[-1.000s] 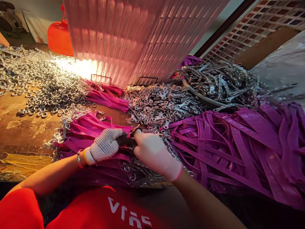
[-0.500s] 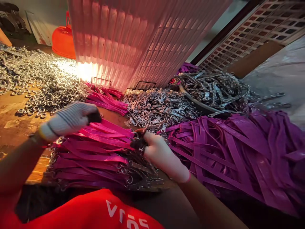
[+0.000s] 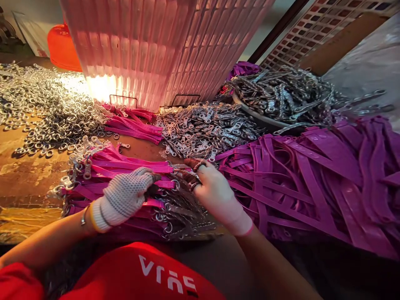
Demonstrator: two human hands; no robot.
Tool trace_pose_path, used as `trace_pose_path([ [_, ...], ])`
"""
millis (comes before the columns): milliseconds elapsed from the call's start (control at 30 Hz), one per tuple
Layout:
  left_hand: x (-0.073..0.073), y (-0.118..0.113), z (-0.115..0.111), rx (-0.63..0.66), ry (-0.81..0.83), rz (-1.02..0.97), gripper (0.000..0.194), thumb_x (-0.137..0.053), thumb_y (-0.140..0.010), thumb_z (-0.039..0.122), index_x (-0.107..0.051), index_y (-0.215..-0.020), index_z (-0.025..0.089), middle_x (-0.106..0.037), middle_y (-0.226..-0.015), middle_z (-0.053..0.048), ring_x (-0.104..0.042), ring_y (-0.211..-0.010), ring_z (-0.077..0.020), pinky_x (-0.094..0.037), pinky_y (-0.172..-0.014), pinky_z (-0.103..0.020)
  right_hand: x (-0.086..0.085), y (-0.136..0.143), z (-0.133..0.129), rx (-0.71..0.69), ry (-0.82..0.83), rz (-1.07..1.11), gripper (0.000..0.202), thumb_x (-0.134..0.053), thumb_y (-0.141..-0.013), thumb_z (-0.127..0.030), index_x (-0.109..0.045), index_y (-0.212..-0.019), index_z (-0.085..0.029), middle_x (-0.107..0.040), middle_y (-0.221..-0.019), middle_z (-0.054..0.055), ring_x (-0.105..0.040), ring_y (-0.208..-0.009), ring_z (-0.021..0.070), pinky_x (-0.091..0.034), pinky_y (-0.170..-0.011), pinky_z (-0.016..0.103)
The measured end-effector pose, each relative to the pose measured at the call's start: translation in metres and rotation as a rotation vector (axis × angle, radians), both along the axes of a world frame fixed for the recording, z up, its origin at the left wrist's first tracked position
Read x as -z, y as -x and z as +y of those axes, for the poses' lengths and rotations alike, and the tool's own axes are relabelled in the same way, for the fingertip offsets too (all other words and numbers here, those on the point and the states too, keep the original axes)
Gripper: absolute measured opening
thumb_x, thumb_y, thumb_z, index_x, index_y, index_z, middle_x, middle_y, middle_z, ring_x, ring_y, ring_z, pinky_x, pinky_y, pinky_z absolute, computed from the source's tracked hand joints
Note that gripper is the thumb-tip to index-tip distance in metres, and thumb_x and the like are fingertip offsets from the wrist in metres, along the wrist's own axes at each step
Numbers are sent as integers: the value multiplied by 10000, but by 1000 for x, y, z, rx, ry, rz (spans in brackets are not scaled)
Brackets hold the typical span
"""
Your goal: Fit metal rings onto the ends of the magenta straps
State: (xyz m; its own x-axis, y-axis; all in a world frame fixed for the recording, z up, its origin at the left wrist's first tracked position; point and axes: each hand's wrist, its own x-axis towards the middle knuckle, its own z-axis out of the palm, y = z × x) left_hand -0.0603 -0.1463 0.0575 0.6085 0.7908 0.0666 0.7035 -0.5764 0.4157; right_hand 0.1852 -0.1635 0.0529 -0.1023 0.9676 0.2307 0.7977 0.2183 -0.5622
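Left gloved hand (image 3: 123, 198) is swinging right and down, now nearer, over magenta straps (image 3: 108, 163) running left-right, their right ends lying between it and right gloved hand (image 3: 218, 193); both are curling, can't tell whether clamped.

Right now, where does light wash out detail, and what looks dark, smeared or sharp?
Head view: glare whitens the foot of the ribbed panel beside the orange lamp; head view: black shadow below the purple straps at right; head view: metal strips at far right look smeared; head view: dots on the gloved left hand read clearly.
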Motion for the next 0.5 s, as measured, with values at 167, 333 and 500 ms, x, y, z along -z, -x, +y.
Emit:
trace_pose_path([
  [167, 12, -33, -3, -26, -6, 249, 508, -469, -846, 95, -564, -1336, 187, -608, -1302, -128, -670, -1048, -250, -579, -805, -343, 5, -5, -28, 7, -111, 23, 339, -557, -838, -138, -662, -1150, -220, -690, -1072, 81, -639, -993, 236, -514, -894, 379],
  [333, 6, -43, -2, -17, 38, 354, 450, -436, -870, 113, -598, -1281, 196, -605, -1209, -130, -679, -808, -205, -539, -629, -300, 32, 5, -37, -51, -59, -40, 531, -468, -674, -18, -642, -1154, -165, -648, -1098, 123, -586, -1065, 269, -492, -946, 441],
  [500, -1, -43, 3, -5, 62, 223, 347, -414, -865, 74, -663, -1096, 146, -641, -1077, -137, -652, -866, -236, -544, -717, -345, 29, 11, -31, -56, -33, -75, 575, -412, -619, 2, -661, -1111, -163, -654, -1024, 121, -590, -1014, 264, -499, -924, 436],
])
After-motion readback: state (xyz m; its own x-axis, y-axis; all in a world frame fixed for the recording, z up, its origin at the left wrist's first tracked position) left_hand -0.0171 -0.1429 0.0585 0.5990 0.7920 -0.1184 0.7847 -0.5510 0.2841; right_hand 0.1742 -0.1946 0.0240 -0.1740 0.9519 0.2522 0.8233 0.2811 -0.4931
